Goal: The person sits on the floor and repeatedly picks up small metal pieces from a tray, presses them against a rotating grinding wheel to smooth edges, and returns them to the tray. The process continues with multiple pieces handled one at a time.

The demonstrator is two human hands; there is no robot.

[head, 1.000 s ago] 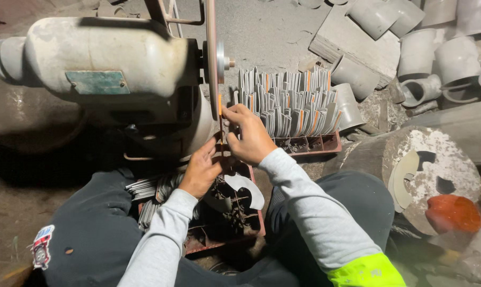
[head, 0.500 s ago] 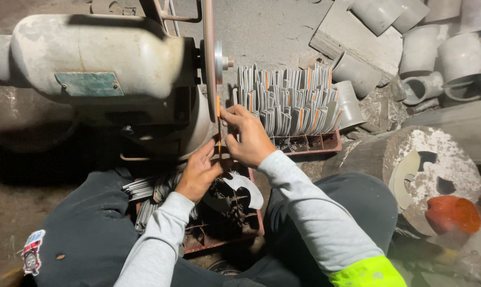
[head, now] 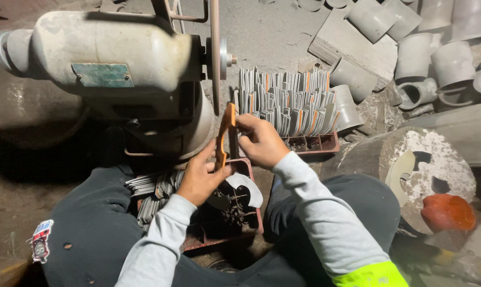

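My left hand (head: 200, 178) and my right hand (head: 259, 141) together hold a thin orange-handled blade (head: 224, 135) upright, just below the thin grinding wheel (head: 215, 58) of a dusty motor machine (head: 113, 69). The left hand grips its lower end, the right pinches its upper end. Behind the right hand stands a red tray (head: 317, 143) packed with several similar grey and orange pieces (head: 288, 101). Under my hands sits another red tray (head: 224, 223) with dark metal parts.
Grey pipe sections (head: 426, 58) lie scattered at the back right. A round log stump (head: 410, 170) with a flat curved metal piece on top stands at the right, an orange-red lump (head: 448, 211) beside it. A stack of metal blades (head: 153, 194) rests by my left knee.
Both hands have lifted the orange-handled blade slightly toward the wheel; the view has shifted a little closer. Otherwise the same.
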